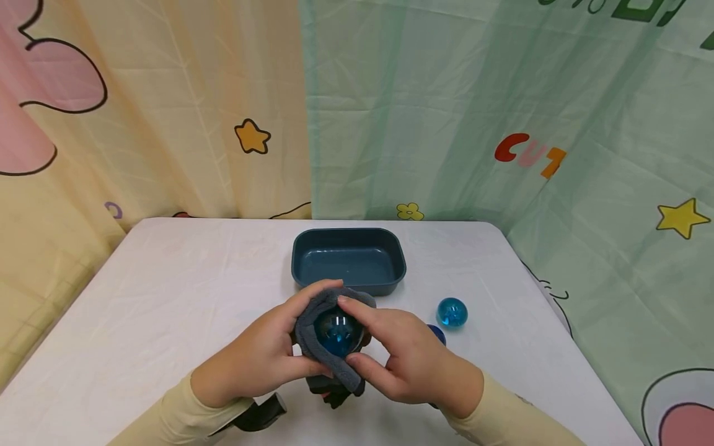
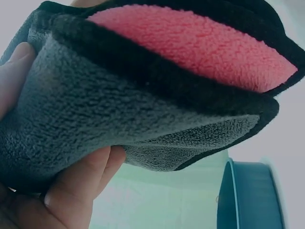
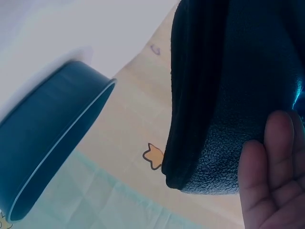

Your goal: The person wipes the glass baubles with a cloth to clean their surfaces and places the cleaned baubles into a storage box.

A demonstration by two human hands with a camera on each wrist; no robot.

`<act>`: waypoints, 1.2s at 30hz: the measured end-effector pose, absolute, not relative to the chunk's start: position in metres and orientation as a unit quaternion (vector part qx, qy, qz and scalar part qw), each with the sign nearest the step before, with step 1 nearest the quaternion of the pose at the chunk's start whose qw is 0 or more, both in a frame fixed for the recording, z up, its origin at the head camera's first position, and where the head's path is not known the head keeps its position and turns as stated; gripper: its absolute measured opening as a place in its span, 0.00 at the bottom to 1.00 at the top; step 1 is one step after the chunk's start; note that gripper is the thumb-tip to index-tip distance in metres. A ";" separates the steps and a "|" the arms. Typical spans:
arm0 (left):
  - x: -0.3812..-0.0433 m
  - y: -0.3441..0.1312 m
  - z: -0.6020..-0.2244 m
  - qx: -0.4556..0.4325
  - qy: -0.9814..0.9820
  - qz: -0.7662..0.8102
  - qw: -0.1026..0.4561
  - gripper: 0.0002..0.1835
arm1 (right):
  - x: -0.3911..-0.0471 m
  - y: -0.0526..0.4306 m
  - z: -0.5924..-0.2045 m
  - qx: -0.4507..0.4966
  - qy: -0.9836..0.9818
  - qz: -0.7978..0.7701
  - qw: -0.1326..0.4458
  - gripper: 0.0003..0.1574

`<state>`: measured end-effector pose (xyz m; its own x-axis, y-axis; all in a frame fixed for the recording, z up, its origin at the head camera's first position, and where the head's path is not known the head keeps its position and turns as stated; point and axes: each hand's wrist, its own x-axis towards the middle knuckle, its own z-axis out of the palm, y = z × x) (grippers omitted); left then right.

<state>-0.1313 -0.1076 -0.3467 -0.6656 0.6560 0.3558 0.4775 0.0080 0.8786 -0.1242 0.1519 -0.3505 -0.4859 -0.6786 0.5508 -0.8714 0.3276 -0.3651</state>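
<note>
At left, the left hand [image 1: 268,353] grasps a thick grey cloth [image 1: 306,334], its fingers curved around the outer side. Cupped in that cloth, between both hands, sits a glass-like ball [image 1: 338,332], raised above the white surface [image 1: 167,297]. It is round, so no long axis shows; a dark-blue container [image 1: 346,260] stands just beyond it, longer side running left to right. The right hand [image 1: 413,356] is nearer, its fingers pinching the ball directly, thumb below, index above. The ball looks clear, deep blue and shiny, darkened by the cloth.
</note>
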 end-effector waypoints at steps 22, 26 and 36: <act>-0.130 -0.109 -0.344 0.405 0.738 0.537 0.052 0.51 | -0.121 0.150 -0.348 0.454 -0.814 0.344 0.116 0.39; -0.131 -0.110 -0.344 0.403 0.726 0.554 0.059 0.51 | -0.123 0.151 -0.348 0.472 -0.815 0.317 0.115 0.40; -0.129 -0.110 -0.343 0.408 0.731 0.543 0.067 0.49 | -0.120 0.150 -0.347 0.449 -0.824 0.325 0.114 0.39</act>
